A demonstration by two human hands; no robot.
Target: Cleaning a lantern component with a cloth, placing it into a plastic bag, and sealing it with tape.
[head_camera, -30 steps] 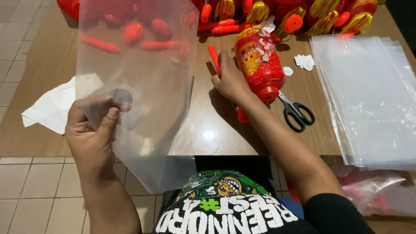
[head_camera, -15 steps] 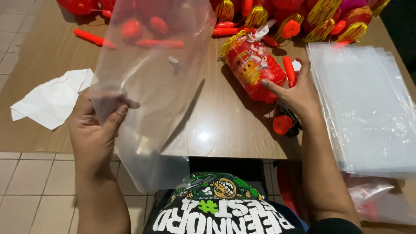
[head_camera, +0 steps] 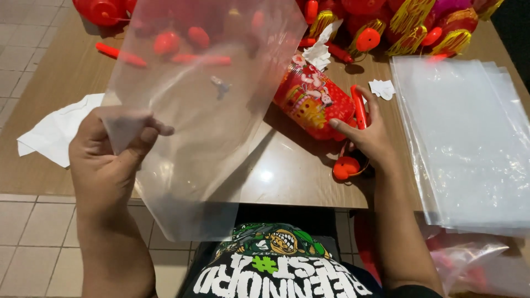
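My left hand [head_camera: 107, 160] pinches the edge of a clear plastic bag [head_camera: 204, 105], holding it up over the left half of the wooden table [head_camera: 276, 171]. My right hand [head_camera: 370, 138] grips a red printed lantern [head_camera: 312, 102] lying on its side at the table's middle, together with a red stick [head_camera: 359, 105] under my fingers. A round red cap [head_camera: 346, 167] hangs just below my right hand, near the front edge. The lantern's mouth is close to the bag's right edge, apart from it.
A stack of clear plastic bags [head_camera: 469, 138] covers the table's right side. More red lanterns with gold tassels [head_camera: 408, 22] crowd the far edge. White paper [head_camera: 55, 129] lies at the left, red sticks [head_camera: 118, 54] behind the bag. A tiled floor lies below.
My right hand has drawn the lantern and the stick toward the table's middle and nearer the bag. The scissors are now out of sight. My left hand keeps the bag raised.
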